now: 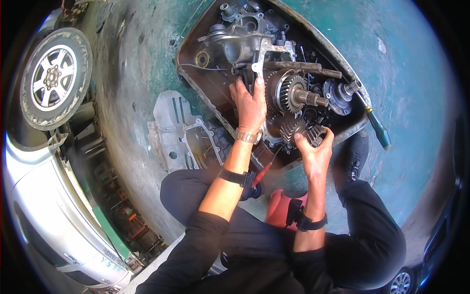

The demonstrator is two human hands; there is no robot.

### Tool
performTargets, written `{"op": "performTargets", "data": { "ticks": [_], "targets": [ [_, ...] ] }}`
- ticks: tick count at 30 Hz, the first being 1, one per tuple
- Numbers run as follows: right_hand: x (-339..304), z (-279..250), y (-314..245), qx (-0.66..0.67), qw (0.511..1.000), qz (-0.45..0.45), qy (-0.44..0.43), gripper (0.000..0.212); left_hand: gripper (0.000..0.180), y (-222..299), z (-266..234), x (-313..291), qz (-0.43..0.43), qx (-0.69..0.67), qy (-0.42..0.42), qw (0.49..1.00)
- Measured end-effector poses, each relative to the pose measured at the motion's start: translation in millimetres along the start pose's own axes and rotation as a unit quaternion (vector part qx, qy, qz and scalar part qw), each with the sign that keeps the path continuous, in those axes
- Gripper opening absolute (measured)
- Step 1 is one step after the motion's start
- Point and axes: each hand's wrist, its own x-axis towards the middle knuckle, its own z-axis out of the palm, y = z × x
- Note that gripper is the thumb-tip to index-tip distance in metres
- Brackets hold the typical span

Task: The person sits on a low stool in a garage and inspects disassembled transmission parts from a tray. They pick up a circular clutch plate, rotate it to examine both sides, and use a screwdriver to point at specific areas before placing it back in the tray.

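– Green floor [411, 63] underneath, tub [206, 101] crammed with parts on it; where's your gear [312, 133]?
– At the tub's near end: your right hand [316, 153] pinches it, thumb opposite fingers.
– And your left hand [251, 108]?
– Fingers and thumb parted at the flange [260, 64]; I can't tell whether it grips.
– Danger?
– Loosen that pinch and it could drop onto those parts, chipping.

The gears [313, 132] are steel grey, striped darker between teeth. The tub [338, 53] is dark brown with a paler, scuffed rim; the floor [411, 83] is blue-green, blotched with grey. One screwdriver [378, 126] has a green handle, another screwdriver [262, 175] red. The stool [275, 207] is pinkish red, the wristwatch [247, 136] silver, the sleeves [188, 255] black.
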Motion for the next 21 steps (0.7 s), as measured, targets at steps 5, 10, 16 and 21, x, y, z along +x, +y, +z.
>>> {"op": "performTargets", "data": {
  "ticks": [5,10,16,21],
  "targets": [
    [-1,-4,23,-0.004,0.996,-0.082,-0.028,0.079,0.086,-1,0,-2,-0.006,-0.005,-0.005,1.000],
    [1,-13,21,-0.049,0.980,-0.182,-0.057,0.078,0.086,4,-3,-3,-0.003,-0.008,-0.012,1.000],
    [3,-10,11,-0.048,0.984,-0.164,-0.043,0.075,0.085,5,-4,-6,-0.002,-0.008,-0.002,1.000],
    [8,-5,-2,0.058,0.997,0.032,-0.032,0.071,0.086,4,-5,-6,0.004,-0.015,-0.007,1.000]
  ]
}}
